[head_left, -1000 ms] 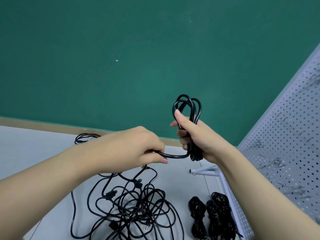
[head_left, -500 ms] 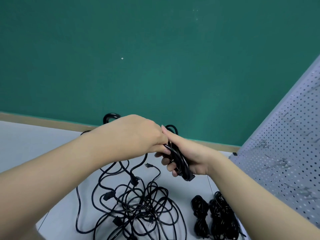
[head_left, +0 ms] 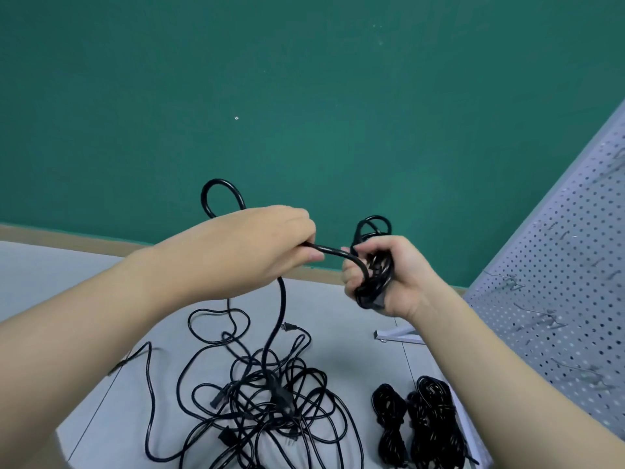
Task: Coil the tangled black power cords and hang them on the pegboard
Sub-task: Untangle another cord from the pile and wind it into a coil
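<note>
My right hand (head_left: 395,275) grips a partly coiled bundle of black power cord (head_left: 375,269), with loops sticking out above the fist. My left hand (head_left: 257,248) pinches the free run of the same cord (head_left: 329,250) just left of the bundle. A loop of it (head_left: 221,194) rises behind my left wrist, and the rest drops to a tangled pile of black cords (head_left: 270,397) on the grey table (head_left: 101,384). Two coiled cords (head_left: 419,421) lie on the table at the lower right, beside the white pegboard (head_left: 558,299).
The pegboard leans along the right side and carries several bare metal hooks (head_left: 548,316). Its white foot (head_left: 397,335) rests on the table. A green wall (head_left: 304,96) with a tan strip at its base stands behind the table.
My hands have moved apart again after meeting, stretching a short length of cord between them. The loop behind my left wrist has risen higher.
</note>
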